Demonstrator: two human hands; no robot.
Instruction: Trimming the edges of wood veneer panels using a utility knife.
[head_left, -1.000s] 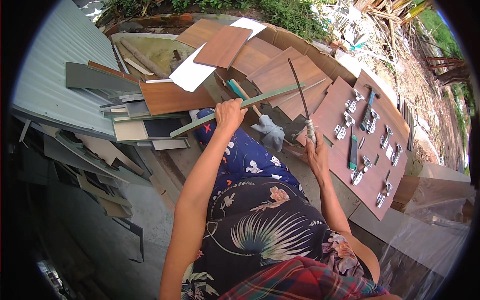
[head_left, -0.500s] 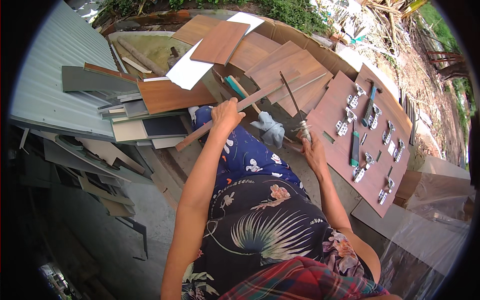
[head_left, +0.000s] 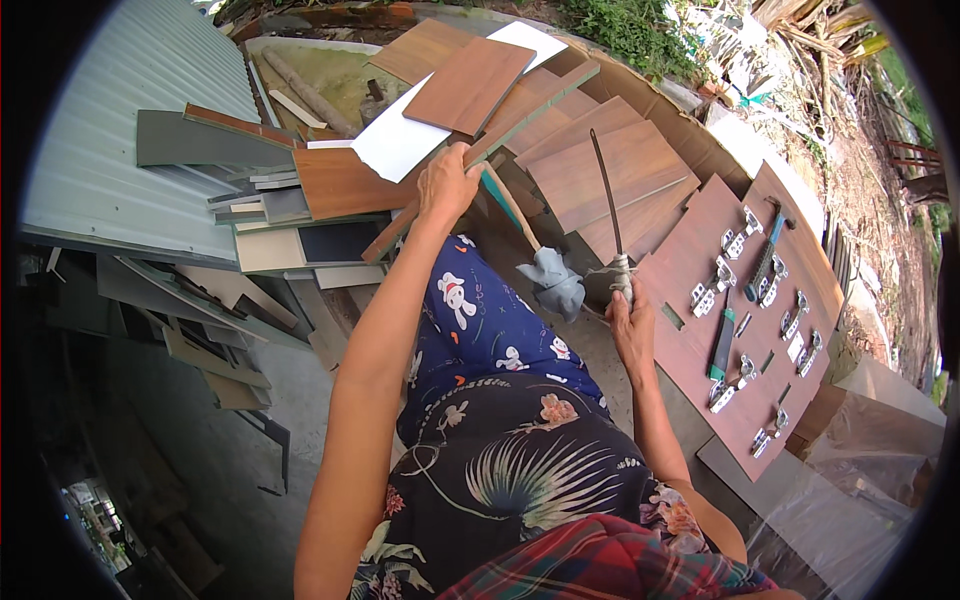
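My left hand is closed around a long, narrow brown wooden strip, which slants from beside my knee up to the far right. In my right hand is a tool with a long, thin dark blade and a cord- or cloth-wrapped handle. The blade points away from me, apart from the strip; I cannot tell whether it is a file or a knife. Between my hands, a grey-blue cloth is bunched at the end of a wooden stick with a teal edge.
At right, a brown panel bears several metal hinges, a hammer and a green-and-black cutter. Brown boards and a white board lie ahead. Stacked panels stand at left beside corrugated sheeting.
My left hand has lifted the strip farther away, and its far end has swung up clear of the blade. The blade now stands more upright in my right hand. The view has shifted slightly.
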